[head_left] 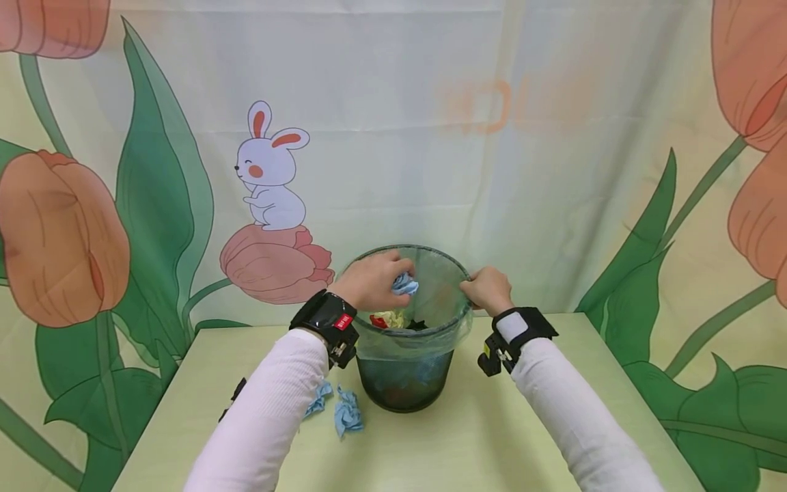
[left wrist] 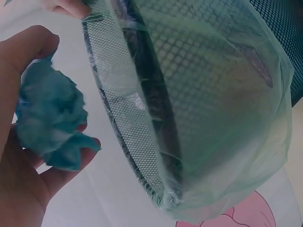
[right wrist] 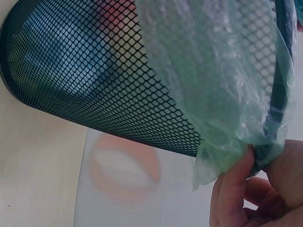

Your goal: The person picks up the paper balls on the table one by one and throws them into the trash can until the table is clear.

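A dark mesh wastebasket (head_left: 402, 383) stands upright on the table, lined with a thin green plastic bag (right wrist: 203, 71) folded over its rim. Above its opening, my left hand (head_left: 378, 279) holds a crumpled piece of blue paper (left wrist: 52, 113) between curled fingers and thumb. At the rim's right side, my right hand (head_left: 488, 290) pinches the bag and the edge of the basket. Red, yellowish and black crumpled scraps (head_left: 393, 319) show inside the basket. Through the mesh, blurred bluish contents (right wrist: 71, 52) are visible in the right wrist view.
Two more crumpled blue papers (head_left: 348, 412) lie on the table (head_left: 430, 451) left of the basket, one partly behind the left sleeve. A small black object (head_left: 232, 399) also lies partly hidden by that sleeve. A printed cloth (head_left: 393, 164) hangs behind the table.
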Demonstrator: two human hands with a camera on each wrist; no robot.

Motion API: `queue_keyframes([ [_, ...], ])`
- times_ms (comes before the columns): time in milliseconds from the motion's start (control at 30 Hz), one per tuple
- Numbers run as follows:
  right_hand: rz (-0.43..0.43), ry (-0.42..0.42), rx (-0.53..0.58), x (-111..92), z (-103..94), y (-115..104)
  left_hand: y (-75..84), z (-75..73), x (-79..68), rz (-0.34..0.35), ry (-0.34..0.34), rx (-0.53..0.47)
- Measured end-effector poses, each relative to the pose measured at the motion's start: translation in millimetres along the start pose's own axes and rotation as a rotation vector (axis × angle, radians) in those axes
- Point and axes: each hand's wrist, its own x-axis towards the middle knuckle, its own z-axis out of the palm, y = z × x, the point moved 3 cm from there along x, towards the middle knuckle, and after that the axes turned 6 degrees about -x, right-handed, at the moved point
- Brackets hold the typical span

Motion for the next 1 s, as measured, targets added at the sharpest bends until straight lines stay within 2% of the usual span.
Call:
queue_keyframes([
  [300,-0.019,0.002,0.002,-1,-1.0,-3,-3.0,2.9,-2.6,-0.009,-0.019,0.007],
  [600,-0.018,0.007,0.008,-2,-1.2,-2,-9.3,3.3,-9.5,-0.032,-0.05,-0.04],
  [833,-0.025,0.007,0.004,-2,-0.7,-2,-23.0,0.5,-20.3,-0.017,-0.032,-0.055],
  [1000,-0.014,0.012,0.0,-1,0.2,-1,-37.8,-1.7,-33.0,-0.035,-0.007,-0.072],
])
